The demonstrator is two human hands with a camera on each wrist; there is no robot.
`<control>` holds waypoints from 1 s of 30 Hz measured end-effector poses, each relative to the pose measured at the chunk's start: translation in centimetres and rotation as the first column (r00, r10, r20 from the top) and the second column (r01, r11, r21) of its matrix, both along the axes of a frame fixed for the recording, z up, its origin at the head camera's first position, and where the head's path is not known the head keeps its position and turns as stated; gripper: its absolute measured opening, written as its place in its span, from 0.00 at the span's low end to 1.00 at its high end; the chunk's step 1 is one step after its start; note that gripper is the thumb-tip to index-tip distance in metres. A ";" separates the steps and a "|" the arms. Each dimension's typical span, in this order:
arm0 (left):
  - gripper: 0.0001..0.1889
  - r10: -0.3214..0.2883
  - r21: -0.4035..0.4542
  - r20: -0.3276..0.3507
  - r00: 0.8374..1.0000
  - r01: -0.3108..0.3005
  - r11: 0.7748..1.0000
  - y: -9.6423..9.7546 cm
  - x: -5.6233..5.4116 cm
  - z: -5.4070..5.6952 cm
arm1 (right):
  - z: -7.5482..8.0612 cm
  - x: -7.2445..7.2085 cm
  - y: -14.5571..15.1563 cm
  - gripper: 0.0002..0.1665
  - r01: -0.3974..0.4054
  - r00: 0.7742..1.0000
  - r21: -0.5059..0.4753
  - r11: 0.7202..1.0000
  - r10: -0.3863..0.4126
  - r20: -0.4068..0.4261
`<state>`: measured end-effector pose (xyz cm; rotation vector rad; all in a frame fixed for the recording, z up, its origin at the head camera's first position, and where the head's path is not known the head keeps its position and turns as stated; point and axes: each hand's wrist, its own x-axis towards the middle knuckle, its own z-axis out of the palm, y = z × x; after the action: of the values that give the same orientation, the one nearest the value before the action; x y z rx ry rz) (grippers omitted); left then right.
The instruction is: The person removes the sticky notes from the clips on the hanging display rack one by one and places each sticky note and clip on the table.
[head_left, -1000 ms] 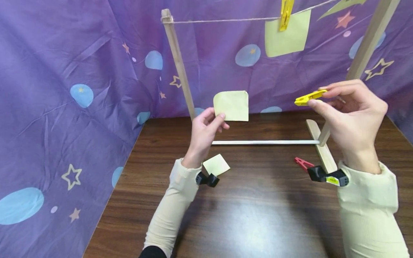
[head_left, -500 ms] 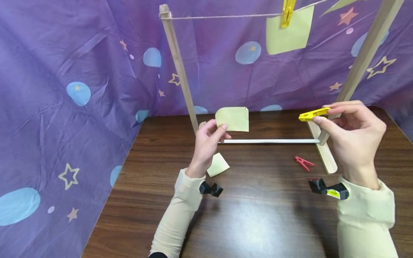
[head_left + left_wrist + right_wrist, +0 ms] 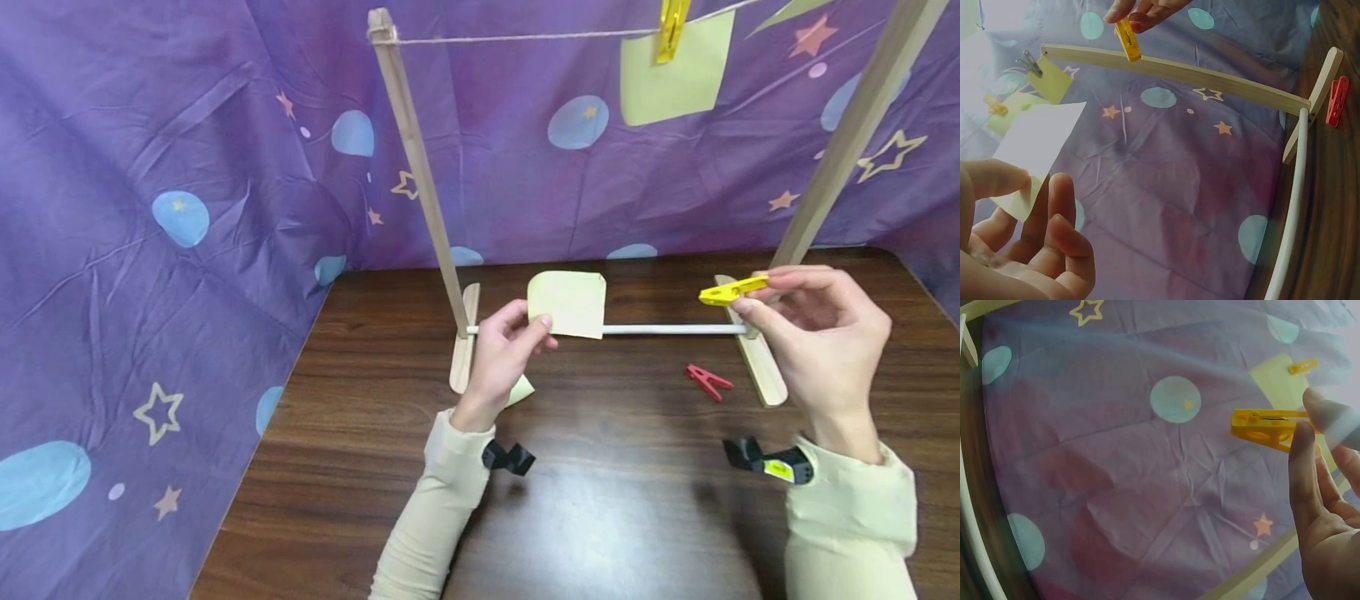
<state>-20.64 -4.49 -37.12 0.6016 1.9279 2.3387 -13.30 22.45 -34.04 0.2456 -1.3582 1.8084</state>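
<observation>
Left hand (image 3: pixel 501 362) pinches pale yellow note (image 3: pixel 567 303) at lower left corner, above desk (image 3: pixel 615 433). Right hand (image 3: pixel 832 354) pinches yellow clothespin (image 3: pixel 731 292) by handle end, apart from note. Note looks light, limp, easily creased; best held by edge. Clothespin likely stiff, springy; squeeze handles.

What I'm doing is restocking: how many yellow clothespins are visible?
2: a clothespin in the right hand, and another clothespin clipping a sticky note to the string. More may be hidden.
</observation>
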 end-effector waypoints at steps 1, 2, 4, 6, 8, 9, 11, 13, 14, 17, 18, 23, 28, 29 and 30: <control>0.10 -0.005 -0.001 -0.003 1.000 0.005 1.000 0.1 0.0 -0.1 | -0.2 0.0 0.1 0.20 -0.009 1.000 0.000 1.000 0.009 -0.006; 0.11 -0.011 -0.002 -0.005 1.000 0.011 1.000 0.2 0.1 -0.2 | -0.3 0.0 0.1 0.20 -0.020 1.000 -0.002 1.000 0.020 -0.011; 0.11 -0.016 -0.006 -0.008 1.000 0.016 1.000 0.4 0.1 -0.4 | -0.6 0.0 0.2 0.21 -0.043 0.999 -0.012 0.999 0.043 -0.020; 0.11 -0.015 -0.009 -0.009 1.000 0.014 1.000 0.5 0.1 -0.5 | -0.9 0.1 0.3 0.22 -0.066 0.998 -0.019 0.998 0.066 -0.025; 0.11 -0.008 -0.014 -0.007 1.000 0.008 1.000 0.5 0.1 -0.6 | -1.1 0.1 0.4 0.23 -0.083 0.996 -0.020 0.996 0.083 -0.027; 0.10 -0.004 -0.015 -0.006 1.000 0.004 1.000 0.5 0.1 -0.7 | -1.2 0.1 0.4 0.23 -0.091 0.996 -0.020 0.996 0.091 -0.027; 0.10 0.007 -0.017 -0.006 1.000 -0.007 1.000 0.5 0.0 -0.7 | -1.3 0.1 0.5 0.24 -0.101 0.995 -0.021 0.995 0.101 -0.022; 0.10 0.020 -0.018 -0.008 1.000 -0.020 1.000 0.5 -0.1 -0.7 | -1.3 0.0 0.6 0.25 -0.101 0.995 -0.014 0.995 0.101 -0.014; 0.10 0.025 -0.018 -0.010 1.000 -0.025 1.000 0.5 -0.1 -0.8 | -1.3 0.0 0.7 0.26 -0.106 0.994 -0.016 0.994 0.106 -0.011; 0.10 0.033 -0.035 -0.020 0.999 -0.034 0.999 0.5 -0.1 -1.0 | -1.4 -0.1 1.0 0.26 -0.119 0.993 0.026 0.993 0.119 -0.012; 0.10 0.036 -0.044 -0.028 0.999 -0.037 0.998 0.5 -0.1 -1.1 | -1.4 -0.1 1.1 0.26 -0.119 0.993 0.051 0.992 0.119 -0.008; 0.10 0.062 -0.074 -0.050 0.997 -0.066 0.995 0.4 -0.4 -1.6 | -1.5 -0.1 1.4 0.25 -0.032 0.997 0.227 0.973 0.016 0.071; 0.10 0.073 -0.074 -0.029 0.997 -0.075 0.994 0.1 -0.7 -1.9 | -1.3 0.3 1.5 0.24 0.128 0.959 0.479 0.868 -0.232 0.164; 0.10 0.074 -0.074 -0.027 0.997 -0.076 0.994 0.1 -0.7 -2.1 | -1.4 0.4 1.6 0.24 0.132 0.954 0.499 0.857 -0.247 0.171; 0.10 0.076 -0.077 -0.022 0.997 -0.077 0.994 0.1 -0.7 -2.2 | -1.5 0.4 1.7 0.25 0.132 0.951 0.504 0.854 -0.252 0.177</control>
<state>-21.37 -4.42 -39.33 0.5554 2.0749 2.2964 -12.92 24.11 -35.49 0.1497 -1.9332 1.3314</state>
